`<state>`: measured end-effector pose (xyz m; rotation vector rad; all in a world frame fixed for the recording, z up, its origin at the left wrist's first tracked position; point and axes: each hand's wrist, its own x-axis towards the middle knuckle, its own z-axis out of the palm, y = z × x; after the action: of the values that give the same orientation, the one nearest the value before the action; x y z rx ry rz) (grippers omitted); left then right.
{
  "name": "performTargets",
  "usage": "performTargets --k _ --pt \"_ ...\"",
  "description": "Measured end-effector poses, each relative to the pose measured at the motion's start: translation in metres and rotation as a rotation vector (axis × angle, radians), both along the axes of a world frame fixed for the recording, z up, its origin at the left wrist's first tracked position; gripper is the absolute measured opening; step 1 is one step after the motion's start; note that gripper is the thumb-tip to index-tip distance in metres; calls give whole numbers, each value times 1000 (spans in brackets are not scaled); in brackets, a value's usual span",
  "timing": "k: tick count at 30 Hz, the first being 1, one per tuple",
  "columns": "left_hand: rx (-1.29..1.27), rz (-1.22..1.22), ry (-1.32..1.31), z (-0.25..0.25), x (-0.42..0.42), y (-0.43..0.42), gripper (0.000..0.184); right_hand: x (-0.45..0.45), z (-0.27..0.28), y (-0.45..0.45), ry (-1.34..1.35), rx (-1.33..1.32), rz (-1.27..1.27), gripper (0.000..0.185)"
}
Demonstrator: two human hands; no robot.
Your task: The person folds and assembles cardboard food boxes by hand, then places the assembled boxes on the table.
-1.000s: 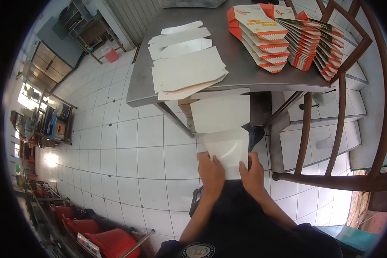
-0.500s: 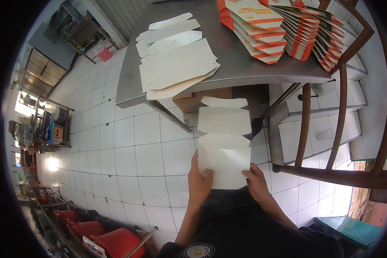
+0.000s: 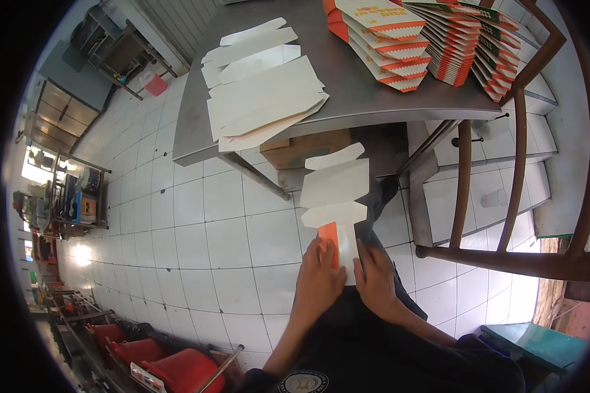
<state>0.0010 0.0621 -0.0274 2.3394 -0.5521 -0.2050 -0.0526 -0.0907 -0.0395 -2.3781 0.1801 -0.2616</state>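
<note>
A white cardboard box blank [image 3: 334,181] lies over my lap, its creased panels and end flap stretching away from me. My left hand [image 3: 320,278] presses on its left side, where a folded-in panel shows an orange outer face [image 3: 328,237]. On the opposite edge, my right hand [image 3: 377,278] grips the blank with the thumb along its near panel. Parts of the card beneath my fingers are hidden. Ahead, a stack of flat white box blanks [image 3: 265,95] rests on the metal table.
The metal table [image 3: 367,112] also bears several stacks of orange-and-white printed cartons [image 3: 390,49]. A brown cardboard box [image 3: 308,152] sits beneath it. At right are a brown metal railing [image 3: 462,190] and tiled steps; red chairs [image 3: 177,361] stand lower left.
The blank's left panel has been folded inward, showing its orange face. Both hands have come closer together, and the far part of the blank has tilted slightly.
</note>
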Motion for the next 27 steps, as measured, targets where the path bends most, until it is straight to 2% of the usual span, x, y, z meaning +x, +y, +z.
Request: performTargets --k 4,6,7,9,13,14,15,16,18,19,21,22,24,25,27 --pt "26 -68 276 7 7 29 68 -10 -18 -2 -48 153 2 49" --pt "19 32 409 11 7 26 67 -12 -25 -1 -77 219 11 50" --pt "13 75 475 11 7 23 67 -9 -23 1 -58 155 46 52" --pt "-39 118 381 4 4 16 68 2 -15 1 -25 17 107 55" --pt "-180 253 52 -15 6 5 57 16 0 -11 173 59 111 62" --pt "-269 366 79 -18 6 0 50 19 -3 -19 189 95 122 64" --pt "-355 479 104 -21 6 -5 43 21 -5 -25 203 133 133 66" --pt "-438 597 128 -25 5 -9 37 22 -6 -27 204 293 80 65" --pt "-530 646 54 -39 0 -17 30 22 -9 -26 220 619 -21 62" --pt "-574 666 23 -47 -4 -19 27 20 -7 -21 236 594 -118 58" --pt "-355 512 -92 -58 -17 -14 30 19 0 -11 255 538 -320 49" --pt "-246 434 -150 -61 -23 -12 32 14 -7 -9 207 488 -331 42" --pt "-190 371 -258 -55 -31 -15 35 5 -28 -3 116 389 -343 30" --pt "-164 336 -312 -46 -33 -16 37 5 -29 -2 18 326 -267 28" --pt "60 241 -295 -20 -35 -13 44 5 -30 1 -174 196 -117 23"
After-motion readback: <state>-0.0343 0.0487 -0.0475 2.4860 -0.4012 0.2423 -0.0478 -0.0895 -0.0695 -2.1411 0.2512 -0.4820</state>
